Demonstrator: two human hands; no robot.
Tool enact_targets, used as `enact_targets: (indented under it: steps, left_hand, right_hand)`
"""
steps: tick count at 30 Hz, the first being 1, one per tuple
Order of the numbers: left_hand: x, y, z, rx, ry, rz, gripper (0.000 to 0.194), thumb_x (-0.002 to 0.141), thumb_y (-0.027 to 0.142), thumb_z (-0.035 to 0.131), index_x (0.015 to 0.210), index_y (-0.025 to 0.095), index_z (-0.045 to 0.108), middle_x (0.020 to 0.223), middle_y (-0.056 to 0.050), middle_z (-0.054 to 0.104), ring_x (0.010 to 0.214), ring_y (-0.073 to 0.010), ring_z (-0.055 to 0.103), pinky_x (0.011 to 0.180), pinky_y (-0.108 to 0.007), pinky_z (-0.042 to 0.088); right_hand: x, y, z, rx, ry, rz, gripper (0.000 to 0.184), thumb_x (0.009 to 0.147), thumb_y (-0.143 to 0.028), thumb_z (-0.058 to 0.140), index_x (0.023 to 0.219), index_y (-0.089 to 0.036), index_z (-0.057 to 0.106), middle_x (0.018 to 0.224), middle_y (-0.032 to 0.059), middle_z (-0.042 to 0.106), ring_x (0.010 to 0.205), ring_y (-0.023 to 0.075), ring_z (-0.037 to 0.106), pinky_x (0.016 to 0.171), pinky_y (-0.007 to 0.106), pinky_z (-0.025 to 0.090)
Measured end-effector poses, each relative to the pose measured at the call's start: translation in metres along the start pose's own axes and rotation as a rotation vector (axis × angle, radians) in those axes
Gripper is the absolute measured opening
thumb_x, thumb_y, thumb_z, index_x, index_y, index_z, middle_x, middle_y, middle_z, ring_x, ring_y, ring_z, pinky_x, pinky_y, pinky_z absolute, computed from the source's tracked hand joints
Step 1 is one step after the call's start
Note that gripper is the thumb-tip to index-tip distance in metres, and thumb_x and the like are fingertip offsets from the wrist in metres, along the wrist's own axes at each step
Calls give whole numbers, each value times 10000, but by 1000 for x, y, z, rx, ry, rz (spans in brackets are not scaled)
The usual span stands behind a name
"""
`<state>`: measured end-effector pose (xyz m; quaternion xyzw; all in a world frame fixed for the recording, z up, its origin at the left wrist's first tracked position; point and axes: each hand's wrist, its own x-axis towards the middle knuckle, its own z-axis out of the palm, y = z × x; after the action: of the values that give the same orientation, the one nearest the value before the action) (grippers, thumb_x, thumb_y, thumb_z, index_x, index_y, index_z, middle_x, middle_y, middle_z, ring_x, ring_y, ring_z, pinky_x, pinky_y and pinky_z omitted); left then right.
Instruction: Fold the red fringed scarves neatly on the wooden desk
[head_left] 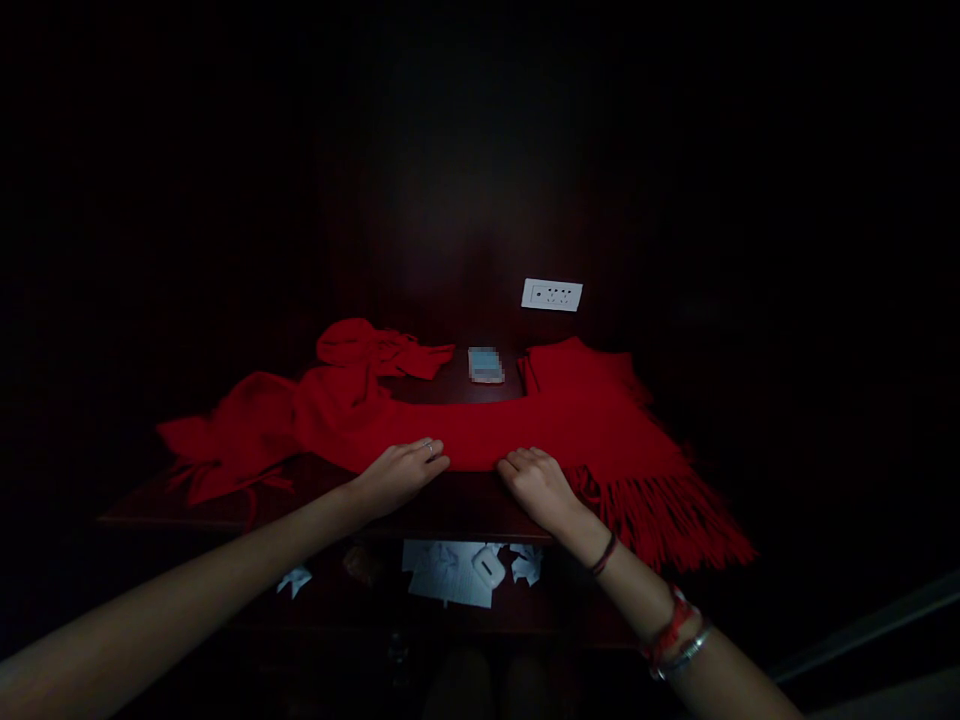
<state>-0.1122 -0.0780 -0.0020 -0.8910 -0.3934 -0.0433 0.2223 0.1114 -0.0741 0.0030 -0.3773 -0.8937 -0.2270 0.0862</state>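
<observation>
A red scarf (465,432) with long fringe lies across a dark wooden desk, flat in the middle and bunched up at the left. My left hand (401,472), with a ring on one finger, rests on the scarf's near edge, its fingers curled onto the cloth. To the right, my right hand (536,482) is closed on the same edge, its fingertips partly hidden. Fringe (667,515) spreads over the desk edge beyond my right wrist. At the back right, more red cloth (581,368) lies folded in layers.
A small pale-blue blurred object (486,365) sits behind the scarf. The wall carries a white power socket (552,295). Below the desk edge, an open drawer or shelf holds white paper (450,590), a white earbud case (489,567) and crumpled tissues (526,563). The surroundings are very dark.
</observation>
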Motion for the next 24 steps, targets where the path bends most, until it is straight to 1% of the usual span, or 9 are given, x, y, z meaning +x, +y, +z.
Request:
enact_targets:
  steps: [2, 6, 7, 9, 13, 15, 18, 20, 24]
  left_hand:
    - [0, 0, -2, -32, -7, -18, 157, 802, 127, 380, 885, 177, 503, 884, -45, 517, 819, -166, 504, 655, -248, 416]
    - [1, 0, -7, -93, -33, -87, 152, 822, 243, 384, 862, 172, 512, 852, -41, 519, 771, -157, 510, 642, -248, 420]
    - [0, 0, -8, -89, -46, -92, 152, 823, 239, 383, 857, 172, 514, 846, -40, 519, 765, -157, 510, 639, -248, 419]
    - [-2, -1, -8, -65, -63, -80, 140, 815, 177, 382, 856, 176, 516, 838, -37, 516, 767, -156, 506, 645, -246, 414]
    - [-8, -2, -5, -36, -34, -39, 187, 784, 87, 385, 886, 183, 509, 857, -38, 501, 826, -164, 480, 698, -255, 401]
    - [-9, -2, -3, -41, -21, -34, 196, 781, 75, 376, 876, 180, 512, 859, -41, 495, 832, -164, 469, 712, -260, 396]
    - [-8, 0, -1, -66, 8, -58, 189, 779, 73, 367, 842, 168, 518, 851, -48, 487, 803, -165, 458, 689, -261, 397]
    - [-8, 1, 0, -94, 37, -92, 187, 780, 74, 360, 822, 161, 520, 830, -51, 484, 775, -164, 450, 674, -262, 397]
    - [-8, 1, 5, -181, 91, -136, 184, 800, 91, 347, 811, 154, 520, 798, -43, 481, 760, -149, 444, 691, -247, 389]
  right_hand:
    - [-2, 1, 1, -1, 6, -11, 98, 790, -137, 452, 760, -159, 543, 729, 36, 578, 694, 152, 503, 635, 272, 315]
    - [-1, 0, -1, -8, 22, -20, 100, 792, -147, 453, 807, -161, 551, 752, 37, 578, 721, 158, 499, 648, 275, 315]
    - [-1, -1, -1, -8, 14, -22, 101, 790, -146, 457, 810, -161, 555, 758, 38, 580, 723, 158, 501, 647, 274, 316]
    - [-2, -2, -2, -3, -12, -19, 99, 784, -143, 466, 809, -160, 560, 770, 41, 585, 723, 158, 507, 642, 270, 321]
    - [-7, -2, -4, 12, -45, 24, 105, 780, -139, 471, 823, -159, 565, 781, 49, 588, 725, 156, 516, 637, 261, 332]
    - [-7, -3, -4, 22, -38, 44, 114, 788, -147, 460, 827, -161, 566, 776, 47, 589, 724, 154, 516, 641, 260, 337]
    - [-2, -8, -4, 63, 20, 52, 139, 805, -221, 447, 869, -171, 559, 803, 47, 589, 757, 160, 509, 662, 265, 341]
    - [5, -14, -2, 81, 46, 32, 146, 807, -243, 444, 871, -174, 556, 802, 43, 590, 762, 162, 505, 662, 267, 342]
    - [15, -20, 2, 70, 37, -45, 105, 794, -157, 452, 794, -166, 557, 760, 33, 591, 724, 153, 508, 648, 264, 337]
